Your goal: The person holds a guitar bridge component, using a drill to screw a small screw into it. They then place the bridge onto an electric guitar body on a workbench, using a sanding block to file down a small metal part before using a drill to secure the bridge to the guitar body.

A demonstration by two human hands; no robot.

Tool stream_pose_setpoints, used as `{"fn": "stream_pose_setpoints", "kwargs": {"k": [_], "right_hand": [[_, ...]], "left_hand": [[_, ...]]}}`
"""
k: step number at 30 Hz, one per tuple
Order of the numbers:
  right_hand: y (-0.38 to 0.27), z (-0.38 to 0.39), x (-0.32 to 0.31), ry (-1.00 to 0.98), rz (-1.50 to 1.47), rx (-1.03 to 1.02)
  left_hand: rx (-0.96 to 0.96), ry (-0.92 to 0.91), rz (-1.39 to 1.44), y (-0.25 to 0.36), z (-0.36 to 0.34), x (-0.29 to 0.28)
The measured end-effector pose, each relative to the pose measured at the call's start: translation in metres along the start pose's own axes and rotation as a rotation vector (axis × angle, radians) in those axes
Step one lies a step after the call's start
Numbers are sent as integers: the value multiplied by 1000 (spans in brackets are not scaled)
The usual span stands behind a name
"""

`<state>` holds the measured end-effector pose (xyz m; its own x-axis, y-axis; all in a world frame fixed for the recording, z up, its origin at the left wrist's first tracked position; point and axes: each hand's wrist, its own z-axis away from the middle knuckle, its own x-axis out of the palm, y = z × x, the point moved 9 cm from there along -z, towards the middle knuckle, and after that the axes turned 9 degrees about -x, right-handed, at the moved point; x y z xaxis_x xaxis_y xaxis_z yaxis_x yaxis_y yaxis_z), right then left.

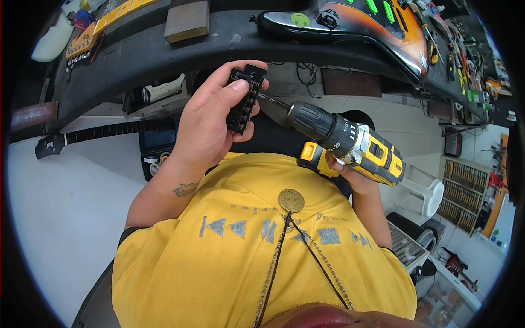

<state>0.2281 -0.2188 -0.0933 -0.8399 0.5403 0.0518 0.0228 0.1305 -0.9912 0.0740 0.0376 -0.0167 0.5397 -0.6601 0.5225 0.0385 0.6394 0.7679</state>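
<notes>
My left hand is closed round a black guitar bridge, a slim metal block with a row of saddles, held up in front of my chest with the thumb across its face. My right hand grips the handle of a yellow and black cordless drill, its fingers partly hidden behind the drill body. From the drill's chuck a thin bit points left toward the bridge's edge. Whether its tip touches the bridge I cannot tell.
Ahead runs a dark padded bench bearing a sunburst electric guitar body, a rectangular block and a guitar neck. Hand tools crowd its right end. Another dark guitar neck lies at left. A white stool stands at right.
</notes>
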Motion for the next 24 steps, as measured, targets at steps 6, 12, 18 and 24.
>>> {"fn": "stream_pose_setpoints", "kwargs": {"k": [6, 12, 18, 24], "right_hand": [[-10, -8, 5, 9, -109, -55], [-10, -7, 7, 23, -192, -54], [1, 1, 3, -111, -479, -7], [10, 4, -5, 74, -167, 19]], "left_hand": [[4, -19, 5, 0, 1, 1], [-9, -10, 69, 0, -2, -2], [-9, -5, 65, -1, 0, -6], [-3, -20, 52, -2, -2, -3]]}}
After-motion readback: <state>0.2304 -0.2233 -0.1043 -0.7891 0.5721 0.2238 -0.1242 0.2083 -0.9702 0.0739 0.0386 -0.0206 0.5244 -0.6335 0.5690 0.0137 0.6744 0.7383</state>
